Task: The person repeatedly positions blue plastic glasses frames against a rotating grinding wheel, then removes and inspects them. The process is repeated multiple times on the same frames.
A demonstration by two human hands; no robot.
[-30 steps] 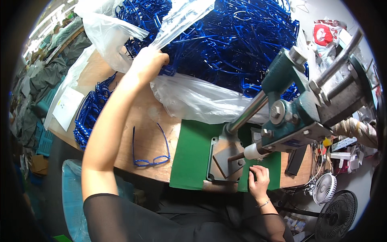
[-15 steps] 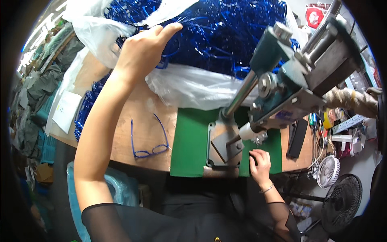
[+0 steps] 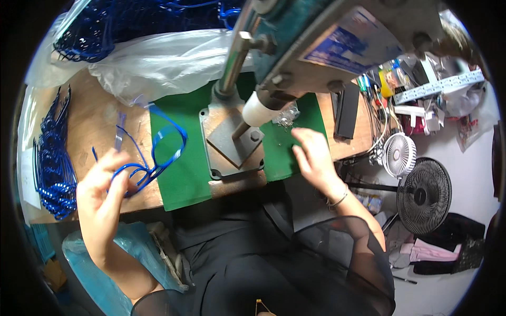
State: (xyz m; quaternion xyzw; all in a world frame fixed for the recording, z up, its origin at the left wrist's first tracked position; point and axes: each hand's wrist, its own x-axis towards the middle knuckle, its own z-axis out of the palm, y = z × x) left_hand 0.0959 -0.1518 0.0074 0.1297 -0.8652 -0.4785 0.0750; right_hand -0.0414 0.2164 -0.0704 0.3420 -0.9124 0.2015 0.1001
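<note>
My left hand [image 3: 103,192] is closed on a blue eyeglass frame [image 3: 182,145], tilted over the table and the green mat [image 3: 179,184]. Blurred blue and clear parts overlap beside the fingers, so I cannot tell whether a second frame lies there. My right hand [image 3: 316,160] hovers over the mat's right edge with thumb and fingers apart. Tiny metal pieces [image 3: 284,125] lie just beyond its fingertips, beside a clear plastic bag [image 3: 290,111]. Between my hands stands a bench press [image 3: 232,166], its rod under a white sleeve [image 3: 258,109] reaching down to a diamond-shaped metal plate [image 3: 232,150].
A bundle of blue frames [image 3: 52,158] lies at the table's left. Behind the mat, a plastic sack [image 3: 153,60] holds many more. At right are a black case [image 3: 346,113], cables, a white fan [image 3: 399,155] and a black fan [image 3: 424,195]. The press head overhangs the mat.
My left hand has come down from the sack of blue frames to the table's front left and now holds a frame. My right hand has opened somewhat. The whole view has shifted.
</note>
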